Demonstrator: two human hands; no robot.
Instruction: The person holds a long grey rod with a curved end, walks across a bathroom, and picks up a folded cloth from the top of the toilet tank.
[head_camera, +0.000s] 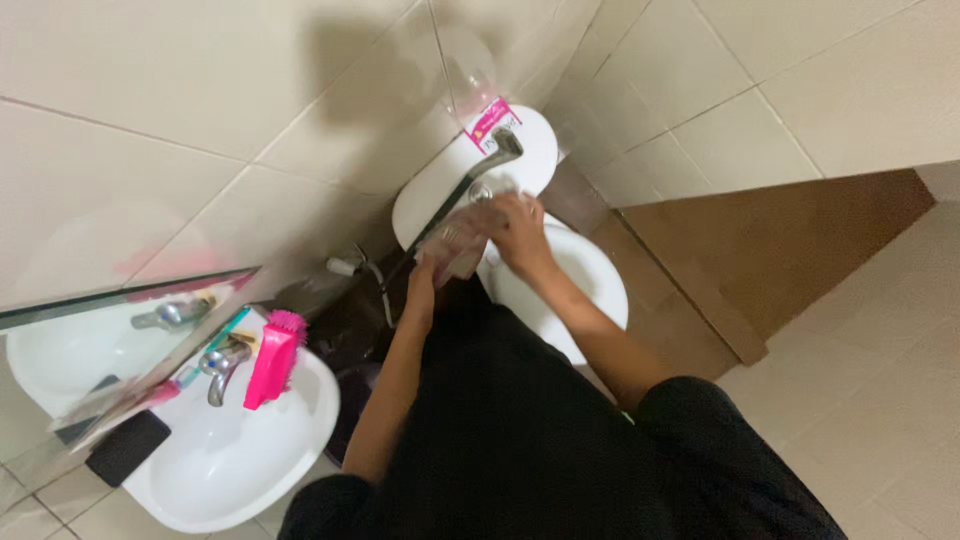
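Both my hands are raised over a white toilet cistern (535, 150). My right hand (517, 228) grips a crumpled clear plastic wrapper (456, 240) with something pinkish in it. My left hand (420, 278) holds the wrapper's lower end. The picture is blurred there, so what the wrapper holds is unclear. A clear package with a pink label (489, 122) stands on the cistern against the wall. A chrome-headed dark rod (497, 152) slants down from the cistern lid behind my hands. The white toilet bowl (590, 280) lies below my right forearm.
A white washbasin (235, 455) with a chrome tap (222, 365) is at the lower left. A pink brush (272, 358) rests on its rim. A glass shelf with a toothbrush (215, 335) and a black block (127, 447) lie beside it. Tiled walls surround; brown floor (780, 250) at right.
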